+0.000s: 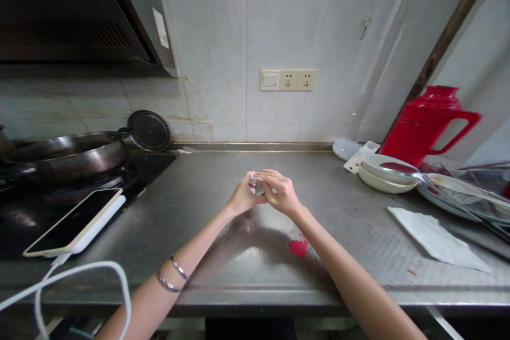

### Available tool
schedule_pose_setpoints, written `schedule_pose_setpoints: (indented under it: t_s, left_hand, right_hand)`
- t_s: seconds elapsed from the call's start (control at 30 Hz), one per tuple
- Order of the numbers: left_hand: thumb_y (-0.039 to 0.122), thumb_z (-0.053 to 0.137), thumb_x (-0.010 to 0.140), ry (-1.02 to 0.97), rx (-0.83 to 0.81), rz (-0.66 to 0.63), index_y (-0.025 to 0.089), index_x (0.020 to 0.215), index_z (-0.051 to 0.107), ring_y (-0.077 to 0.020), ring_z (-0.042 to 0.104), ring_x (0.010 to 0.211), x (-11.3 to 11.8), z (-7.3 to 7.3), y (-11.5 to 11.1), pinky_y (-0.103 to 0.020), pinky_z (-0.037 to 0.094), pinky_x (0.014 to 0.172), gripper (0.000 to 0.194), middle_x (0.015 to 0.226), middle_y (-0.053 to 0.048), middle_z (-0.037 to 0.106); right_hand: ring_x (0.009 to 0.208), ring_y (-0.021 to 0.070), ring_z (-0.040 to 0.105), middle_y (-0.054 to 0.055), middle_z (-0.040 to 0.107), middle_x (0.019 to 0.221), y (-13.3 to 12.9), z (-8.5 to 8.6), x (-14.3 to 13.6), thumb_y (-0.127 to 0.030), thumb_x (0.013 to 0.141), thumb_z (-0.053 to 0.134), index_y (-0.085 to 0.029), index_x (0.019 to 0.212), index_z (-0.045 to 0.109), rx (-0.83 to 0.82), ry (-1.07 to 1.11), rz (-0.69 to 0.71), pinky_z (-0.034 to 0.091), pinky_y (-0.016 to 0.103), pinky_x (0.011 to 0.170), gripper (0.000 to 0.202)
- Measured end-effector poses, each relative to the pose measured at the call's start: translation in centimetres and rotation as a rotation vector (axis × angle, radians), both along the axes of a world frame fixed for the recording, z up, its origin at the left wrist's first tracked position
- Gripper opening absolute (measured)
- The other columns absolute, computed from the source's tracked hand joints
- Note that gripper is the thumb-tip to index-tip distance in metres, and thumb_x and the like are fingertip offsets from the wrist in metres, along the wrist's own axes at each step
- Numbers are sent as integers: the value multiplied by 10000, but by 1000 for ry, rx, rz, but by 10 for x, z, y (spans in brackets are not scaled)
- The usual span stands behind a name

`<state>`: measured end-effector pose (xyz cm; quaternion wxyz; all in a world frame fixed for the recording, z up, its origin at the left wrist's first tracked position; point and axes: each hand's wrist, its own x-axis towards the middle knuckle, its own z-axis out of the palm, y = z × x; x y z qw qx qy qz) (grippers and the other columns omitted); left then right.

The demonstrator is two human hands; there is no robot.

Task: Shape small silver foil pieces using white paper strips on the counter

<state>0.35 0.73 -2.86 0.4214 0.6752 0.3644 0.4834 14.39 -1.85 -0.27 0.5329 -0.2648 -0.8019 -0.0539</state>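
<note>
My left hand (241, 194) and my right hand (281, 191) meet above the middle of the steel counter. Between them is a small clear, shiny thing (255, 185), mostly covered by fingers, so its kind does not show. The left hand is closed around it from the side and below. From above and the right, the bent fingers of my right hand close over it. Below the right wrist, a torn red scrap (298, 246) lies on the counter (255, 271). Two silver bracelets circle my left forearm.
At left, a steel pan (75, 156) sits on the stove, with a phone (75, 223) on a white block at the stove's edge. A white cable loops in front. Stacked bowls (388, 183), a red thermos jug (424, 127) and a paper napkin (438, 239) occupy the right.
</note>
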Motion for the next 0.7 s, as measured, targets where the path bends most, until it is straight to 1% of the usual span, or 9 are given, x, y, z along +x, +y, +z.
schedule_pose_setpoints:
  t_s: [0.1, 0.17, 0.27, 0.33, 0.37, 0.43, 0.5, 0.57, 0.7]
  left_hand:
    - [238, 813, 479, 63, 61, 70, 151, 1078, 486, -124, 560, 716, -1, 1, -1, -244, 460, 643, 687, 846, -6, 608]
    - [248, 795, 514, 48, 4, 58, 159, 1089, 459, -103, 543, 627, -1, 4, -2, -214, 448, 536, 672, 814, 3, 609]
    - [277, 783, 547, 4, -99, 49, 161, 1054, 468, -94, 530, 567, -3, 9, -4, -172, 403, 413, 608, 794, -1, 606]
    - [301, 780, 567, -4, -144, 69, 152, 1017, 481, -92, 530, 551, -5, 13, -4, -162, 399, 389, 560, 747, 3, 593]
    - [308, 778, 577, 4, -163, 79, 147, 1004, 484, -90, 529, 541, -5, 15, -4, -161, 403, 385, 542, 716, 9, 584]
    - [308, 775, 594, 23, -196, 87, 139, 994, 486, -92, 531, 532, -5, 18, -6, -164, 416, 384, 522, 678, 15, 571]
    - [301, 777, 597, 43, -224, 70, 136, 993, 491, -93, 534, 524, -4, 20, -9, -175, 433, 385, 516, 674, 14, 568]
    - [296, 774, 603, 58, -256, 29, 133, 985, 501, -89, 522, 495, -2, 21, -13, -190, 442, 383, 497, 667, 16, 564]
    - [310, 762, 624, 48, -304, -54, 128, 994, 544, -76, 500, 462, 1, 25, -21, -193, 444, 393, 467, 643, 23, 545]
  right_hand:
    - [870, 177, 672, 32, 727, 943, -3, 4, 0, -162, 870, 470, -247, 967, 688, -21, 35, 58, 496, 370, 917, 253]
    - [849, 183, 676, 29, 732, 880, -7, 6, -1, -191, 871, 481, -241, 916, 705, -76, 64, 84, 499, 347, 890, 233]
    - [779, 197, 681, 35, 728, 768, -13, 10, -4, -278, 869, 507, -210, 820, 724, -253, 131, 62, 520, 290, 738, 232]
    - [715, 191, 673, 36, 723, 741, -13, 11, -4, -328, 868, 513, -189, 814, 728, -377, 211, 47, 506, 259, 635, 262]
    - [704, 188, 669, 36, 725, 754, -12, 12, -4, -345, 871, 509, -183, 832, 728, -414, 274, 40, 500, 253, 616, 275]
    - [743, 193, 670, 34, 730, 804, -8, 12, -2, -366, 876, 501, -183, 874, 725, -423, 416, 6, 506, 261, 646, 289]
    - [821, 208, 673, 32, 734, 879, -2, 12, 1, -378, 868, 514, -194, 901, 724, -391, 486, -46, 514, 281, 713, 281]
    - [868, 217, 676, 27, 733, 935, 2, 11, 4, -373, 856, 534, -209, 921, 727, -381, 423, -55, 518, 296, 763, 261]
    - [916, 223, 679, 31, 719, 1004, 0, 13, 7, -355, 864, 522, -228, 972, 722, -452, 220, 52, 527, 310, 791, 260]
